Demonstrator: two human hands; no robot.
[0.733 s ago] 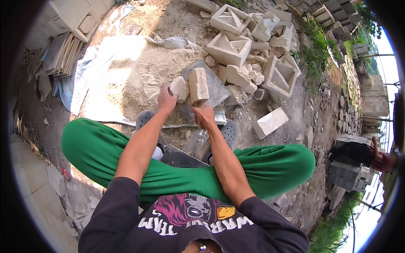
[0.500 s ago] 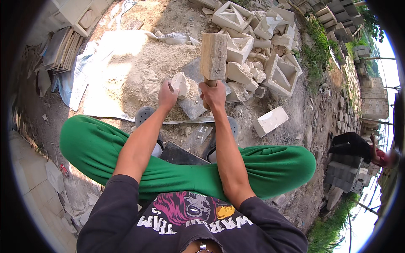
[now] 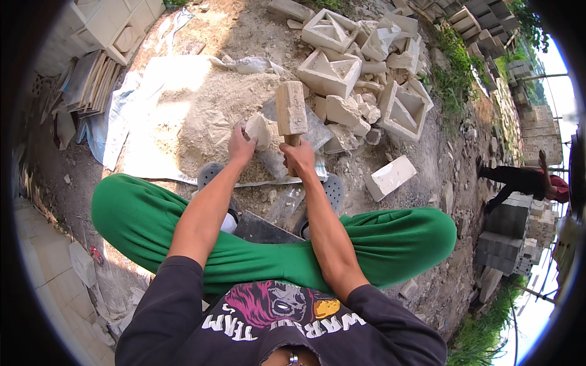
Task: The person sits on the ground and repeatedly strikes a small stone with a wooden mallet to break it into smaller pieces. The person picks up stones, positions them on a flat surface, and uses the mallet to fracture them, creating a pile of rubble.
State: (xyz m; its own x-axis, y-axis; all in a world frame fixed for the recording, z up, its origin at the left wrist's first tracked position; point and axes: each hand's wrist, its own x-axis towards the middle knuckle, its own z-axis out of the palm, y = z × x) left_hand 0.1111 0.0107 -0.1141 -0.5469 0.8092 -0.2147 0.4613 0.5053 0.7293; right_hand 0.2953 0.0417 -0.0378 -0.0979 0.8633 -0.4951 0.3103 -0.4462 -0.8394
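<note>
Beyond mallet (image 3: 290, 108) in right hand (image 3: 300, 158): hollow blocks (image 3: 323, 82), ribs (image 3: 400, 109) inside.

Tan mallet (image 3: 291, 108), off-white chunk (image 3: 261, 131), green trousers (image 3: 397, 241), dark shirt (image 3: 268, 332) printed pink-and-yellow

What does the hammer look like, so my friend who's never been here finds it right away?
Find the green trousers, then go up the right forearm to the right hand. It grips the mallet, topped by a blocky tan head. Unlike the pale stone chunk beside it, the mallet has a handle.

Mallet handle (image 3: 292, 140) (partly hidden); shoes (image 3: 333, 190) likewise
</note>
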